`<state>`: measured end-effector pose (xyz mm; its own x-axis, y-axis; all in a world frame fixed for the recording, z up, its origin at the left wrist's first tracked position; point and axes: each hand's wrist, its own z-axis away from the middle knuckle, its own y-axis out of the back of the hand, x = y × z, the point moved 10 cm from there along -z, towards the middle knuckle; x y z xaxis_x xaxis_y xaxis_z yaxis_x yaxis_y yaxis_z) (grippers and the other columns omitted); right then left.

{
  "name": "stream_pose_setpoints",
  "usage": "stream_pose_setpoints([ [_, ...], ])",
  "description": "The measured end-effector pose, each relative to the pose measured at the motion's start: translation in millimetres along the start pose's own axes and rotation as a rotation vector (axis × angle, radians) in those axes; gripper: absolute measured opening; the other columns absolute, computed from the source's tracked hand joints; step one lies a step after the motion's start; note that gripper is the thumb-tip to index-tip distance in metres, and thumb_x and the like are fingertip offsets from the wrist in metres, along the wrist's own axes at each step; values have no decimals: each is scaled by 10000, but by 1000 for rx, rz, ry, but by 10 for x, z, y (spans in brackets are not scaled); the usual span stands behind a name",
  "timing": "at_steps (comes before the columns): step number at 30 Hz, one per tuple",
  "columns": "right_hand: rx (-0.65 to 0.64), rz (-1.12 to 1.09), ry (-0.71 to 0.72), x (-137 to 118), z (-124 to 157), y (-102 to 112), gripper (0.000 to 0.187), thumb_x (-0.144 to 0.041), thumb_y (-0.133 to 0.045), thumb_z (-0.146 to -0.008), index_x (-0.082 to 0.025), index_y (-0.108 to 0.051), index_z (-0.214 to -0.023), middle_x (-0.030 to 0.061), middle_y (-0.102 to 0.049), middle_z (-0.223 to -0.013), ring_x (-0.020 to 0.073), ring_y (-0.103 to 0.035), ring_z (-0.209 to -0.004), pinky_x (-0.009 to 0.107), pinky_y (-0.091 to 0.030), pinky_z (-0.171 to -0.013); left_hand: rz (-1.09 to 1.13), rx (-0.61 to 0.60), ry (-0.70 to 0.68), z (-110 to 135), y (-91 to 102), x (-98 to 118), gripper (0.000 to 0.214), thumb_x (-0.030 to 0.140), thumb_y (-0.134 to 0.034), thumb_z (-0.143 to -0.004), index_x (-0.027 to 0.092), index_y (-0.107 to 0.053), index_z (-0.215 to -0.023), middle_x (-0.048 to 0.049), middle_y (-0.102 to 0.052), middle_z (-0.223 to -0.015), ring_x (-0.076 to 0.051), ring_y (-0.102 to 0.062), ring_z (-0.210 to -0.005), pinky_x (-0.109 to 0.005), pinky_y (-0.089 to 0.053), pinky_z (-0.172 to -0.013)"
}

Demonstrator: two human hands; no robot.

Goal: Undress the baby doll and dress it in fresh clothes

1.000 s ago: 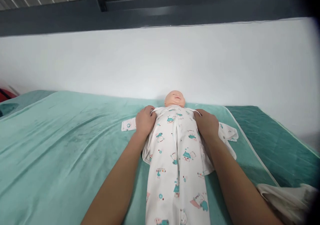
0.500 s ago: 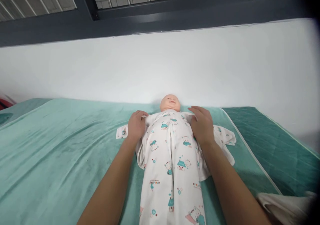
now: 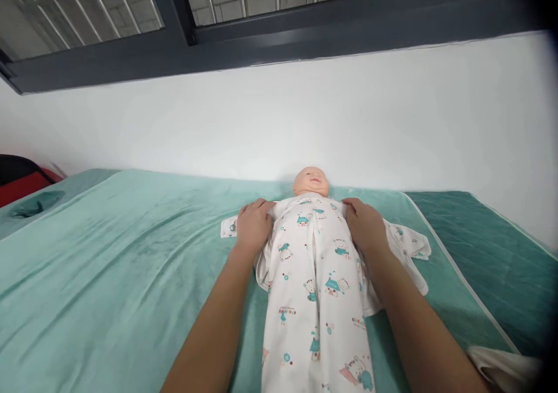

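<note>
A baby doll (image 3: pixel 310 181) lies on its back on a teal blanket (image 3: pixel 108 265), dressed in a white printed romper (image 3: pixel 316 288) with small teal animals and houses. My left hand (image 3: pixel 253 225) rests on the doll's shoulder on the left side, fingers curved over the cloth. On the other shoulder lies my right hand (image 3: pixel 365 225), fingers together and bent down onto the romper. The romper's sleeves spread out flat under and beside both hands.
A white wall rises right behind the doll's head, with a dark window frame (image 3: pixel 279 38) and bars above. A darker green quilted mat (image 3: pixel 492 259) lies at the right. White cloth (image 3: pixel 505 370) sits bottom right. Something red and black (image 3: pixel 21 178) is far left.
The view has shifted a little, with more window showing. My right hand's fingers were stretched half a second ago and now curl down on the shoulder. Both hands stay on the doll.
</note>
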<state>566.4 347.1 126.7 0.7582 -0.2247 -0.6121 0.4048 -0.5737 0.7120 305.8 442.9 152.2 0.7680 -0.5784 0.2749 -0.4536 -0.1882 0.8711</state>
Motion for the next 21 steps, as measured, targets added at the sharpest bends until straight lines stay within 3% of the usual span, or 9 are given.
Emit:
stream_pose_setpoints([
  [2,29,-29,-52,37,39,80,391,-284,-369,-915,-185,-668,-1146,118,-704,-1069,271,-605,-1018,440,-421,-924,27,12,55,45,27,-108,453,73,-427,-819,286,-660,-1143,-10,-685,-1171,-228,-619,-1078,-375,-438,-953],
  [4,95,-105,-48,-95,113,214,377,-298,-408,-910,-186,-651,-1176,113,-677,-1176,271,-582,-1113,439,-414,-966,63,23,77,73,46,-158,436,82,-433,-823,283,-657,-1139,-4,-688,-1179,-228,-617,-1088,-376,-444,-939],
  [6,120,-188,29,-419,189,305,365,-323,-435,-917,-201,-627,-1203,96,-647,-1250,259,-554,-1182,432,-404,-1004,87,31,87,82,54,-173,414,99,-438,-836,274,-654,-1143,-12,-688,-1190,-233,-608,-1112,-389,-434,-958],
  [8,23,-248,163,-894,229,236,342,-340,-439,-935,-238,-606,-1216,63,-640,-1266,235,-563,-1180,405,-417,-1001,113,27,108,78,47,-191,391,115,-444,-844,263,-657,-1137,-23,-690,-1192,-235,-603,-1124,-397,-424,-976],
  [10,-150,-171,333,-1416,243,2,346,-307,-442,-940,-236,-585,-1247,66,-627,-1286,233,-554,-1198,389,-422,-998,150,26,119,68,40,-205,380,117,-452,-838,257,-663,-1121,-23,-694,-1180,-233,-603,-1122,-392,-420,-984],
  [13,-467,243,513,-1905,238,-605,346,-163,-410,-919,-142,-599,-1208,154,-633,-1214,280,-579,-1130,404,-448,-919,216,49,123,52,44,-239,368,99,-460,-812,254,-668,-1074,-10,-701,-1147,-219,-606,-1099,-360,-429,-957],
  [15,-638,451,543,-1995,203,-962,301,-122,-433,-881,-130,-636,-1104,174,-644,-1139,301,-609,-1045,397,-468,-820,235,67,127,45,41,-273,334,97,-470,-801,255,-663,-1022,-4,-703,-1110,-211,-614,-1061,-334,-442,-892],
  [17,-747,521,553,-2040,166,-1197,237,-138,-484,-855,-143,-656,-1018,171,-649,-1114,303,-631,-977,372,-471,-738,221,86,143,40,35,-315,270,107,-488,-798,257,-647,-956,2,-695,-1069,-201,-620,-1007,-314,-440,-806],
  [21,-891,580,584,-2038,169,-1439,198,-180,-532,-837,-156,-662,-985,137,-692,-1000,264,-662,-817,326,-449,-633,132,110,266,58,32,-454,112,176,-534,-813,237,-586,-892,-19,-656,-1049,-204,-624,-919,-315,-417,-729],
])
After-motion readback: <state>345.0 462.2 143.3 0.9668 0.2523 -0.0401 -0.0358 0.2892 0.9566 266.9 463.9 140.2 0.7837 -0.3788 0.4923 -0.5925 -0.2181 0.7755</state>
